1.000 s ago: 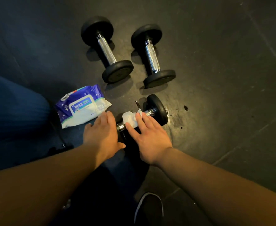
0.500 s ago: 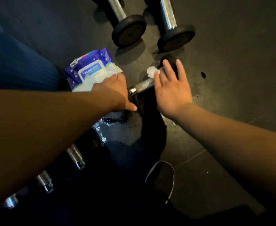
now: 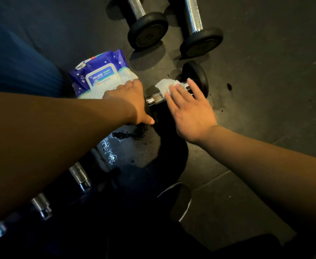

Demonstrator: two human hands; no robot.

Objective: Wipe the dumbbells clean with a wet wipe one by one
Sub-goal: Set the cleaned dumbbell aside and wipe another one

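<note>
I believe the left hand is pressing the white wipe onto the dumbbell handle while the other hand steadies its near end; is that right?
Not quite: the head view shows the right hand pressing the wipe onto the dumbbell handle, while the left hand steadies its near end.

The dark, speckled floor (image 3: 265,90) carries everything here. A dumbbell (image 3: 195,79) lies on it under the right hand (image 3: 191,113), black end plate just beyond the fingertips. Farther beyond that hand lie two more dumbbells, one (image 3: 146,28) to its left and one (image 3: 200,40) straight ahead, side by side and apart. A blue wipes pack (image 3: 101,73) lies flat just beyond the left hand (image 3: 129,101). Near that hand's thumb, a wet patch (image 3: 116,146) glistens on the floor. Small dark spots (image 3: 229,86) dot it right of the right hand.
</note>
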